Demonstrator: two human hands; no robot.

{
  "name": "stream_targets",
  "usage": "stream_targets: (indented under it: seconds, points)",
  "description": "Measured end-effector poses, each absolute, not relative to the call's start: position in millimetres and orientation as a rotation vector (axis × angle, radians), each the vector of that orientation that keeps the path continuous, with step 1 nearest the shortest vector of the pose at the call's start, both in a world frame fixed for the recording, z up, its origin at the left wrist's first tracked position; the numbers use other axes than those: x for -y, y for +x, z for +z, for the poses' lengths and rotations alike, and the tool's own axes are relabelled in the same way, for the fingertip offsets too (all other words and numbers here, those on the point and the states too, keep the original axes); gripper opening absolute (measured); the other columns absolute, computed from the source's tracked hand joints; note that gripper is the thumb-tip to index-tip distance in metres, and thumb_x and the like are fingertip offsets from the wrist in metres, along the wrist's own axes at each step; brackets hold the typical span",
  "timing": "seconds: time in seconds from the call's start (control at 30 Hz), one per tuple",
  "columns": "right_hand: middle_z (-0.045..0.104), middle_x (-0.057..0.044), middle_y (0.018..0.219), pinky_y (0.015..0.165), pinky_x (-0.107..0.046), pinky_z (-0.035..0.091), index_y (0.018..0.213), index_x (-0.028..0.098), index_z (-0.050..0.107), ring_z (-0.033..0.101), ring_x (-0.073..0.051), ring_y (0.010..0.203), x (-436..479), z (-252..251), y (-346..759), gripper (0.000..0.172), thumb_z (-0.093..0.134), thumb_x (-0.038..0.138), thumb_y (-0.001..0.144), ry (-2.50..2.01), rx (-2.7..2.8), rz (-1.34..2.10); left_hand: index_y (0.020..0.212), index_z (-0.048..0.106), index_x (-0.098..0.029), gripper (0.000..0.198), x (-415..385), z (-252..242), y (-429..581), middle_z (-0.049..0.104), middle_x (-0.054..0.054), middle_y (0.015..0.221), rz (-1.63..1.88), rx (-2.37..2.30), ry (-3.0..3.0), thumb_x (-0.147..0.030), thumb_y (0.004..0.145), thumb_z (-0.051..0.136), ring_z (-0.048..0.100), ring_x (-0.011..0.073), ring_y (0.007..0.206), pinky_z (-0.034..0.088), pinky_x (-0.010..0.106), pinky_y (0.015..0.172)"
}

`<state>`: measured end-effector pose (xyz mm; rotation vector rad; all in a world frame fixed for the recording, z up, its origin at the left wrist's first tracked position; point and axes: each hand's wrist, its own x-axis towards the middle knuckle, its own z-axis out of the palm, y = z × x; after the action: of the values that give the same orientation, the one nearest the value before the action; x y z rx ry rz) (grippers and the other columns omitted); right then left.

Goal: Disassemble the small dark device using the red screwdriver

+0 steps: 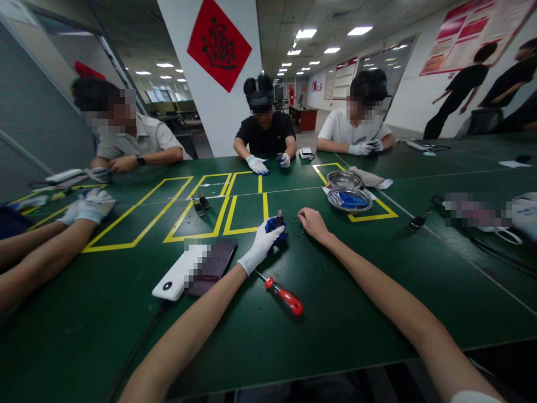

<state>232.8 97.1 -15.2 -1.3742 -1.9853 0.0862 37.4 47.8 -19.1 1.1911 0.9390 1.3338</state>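
My left hand (pixel 260 245), in a white glove with a blue palm, is closed around a small black cylindrical part (pixel 279 219) with a grey upper end, held upright. To its right my bare right hand (pixel 315 224) rests low over the table, fingers bent together at a few small metal pieces (pixel 299 228), perhaps screws. Whether one sits between the fingertips is too small to tell. Just below my left wrist lies a screwdriver (pixel 286 298) with a red and black handle, its shaft pointing up-left toward the glove.
On the green table (pixel 352 313), yellow tape (pixel 218 226) outlines rectangles. Similar black parts (pixel 199 207) stand inside one; another black part (pixel 418 220) is at right. Metal bowls (pixel 350 200), one with blue cloth, lie ahead. A white device (pixel 180 274) with a cable is left. Co-workers sit around.
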Motion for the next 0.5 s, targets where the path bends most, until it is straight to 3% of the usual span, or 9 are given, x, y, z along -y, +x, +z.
stream_targets:
  seconds: [0.13,0.27,0.5]
  points:
    - [0.068,-0.006,0.080,0.071,-0.029,0.050,0.084,0.015,0.065,0.063,-0.016,0.072,-93.5,-2.0,224.2,0.009,0.058,0.019,0.082,-1.209,1.857,0.396,0.109,0.059,-0.015,0.049,-45.6,-16.5,35.8,0.065,0.008,0.100,1.315,-0.920,1.177,-0.034,0.066,0.074,0.062,0.0178,0.083,0.051,0.036,0.080]
    - [0.069,-0.006,0.083,0.072,-0.029,0.053,0.088,0.014,0.065,0.066,-0.016,0.077,-84.2,7.6,209.9,0.012,0.062,0.018,0.077,-1.025,1.794,0.593,0.112,0.058,-0.015,0.050,-42.9,-12.0,35.7,0.066,0.009,0.098,1.269,-0.873,1.147,-0.036,0.069,0.072,0.063,0.0181,0.077,0.052,0.036,0.075]
    - [0.067,-0.005,0.085,0.073,-0.030,0.054,0.098,0.017,0.059,0.065,-0.017,0.079,-70.4,12.9,201.9,0.019,0.060,0.016,0.079,-0.887,1.940,0.477,0.110,0.059,-0.016,0.048,-43.2,-11.0,37.2,0.065,0.010,0.106,1.344,-0.853,1.169,-0.034,0.068,0.072,0.063,0.0187,0.087,0.050,0.036,0.083]
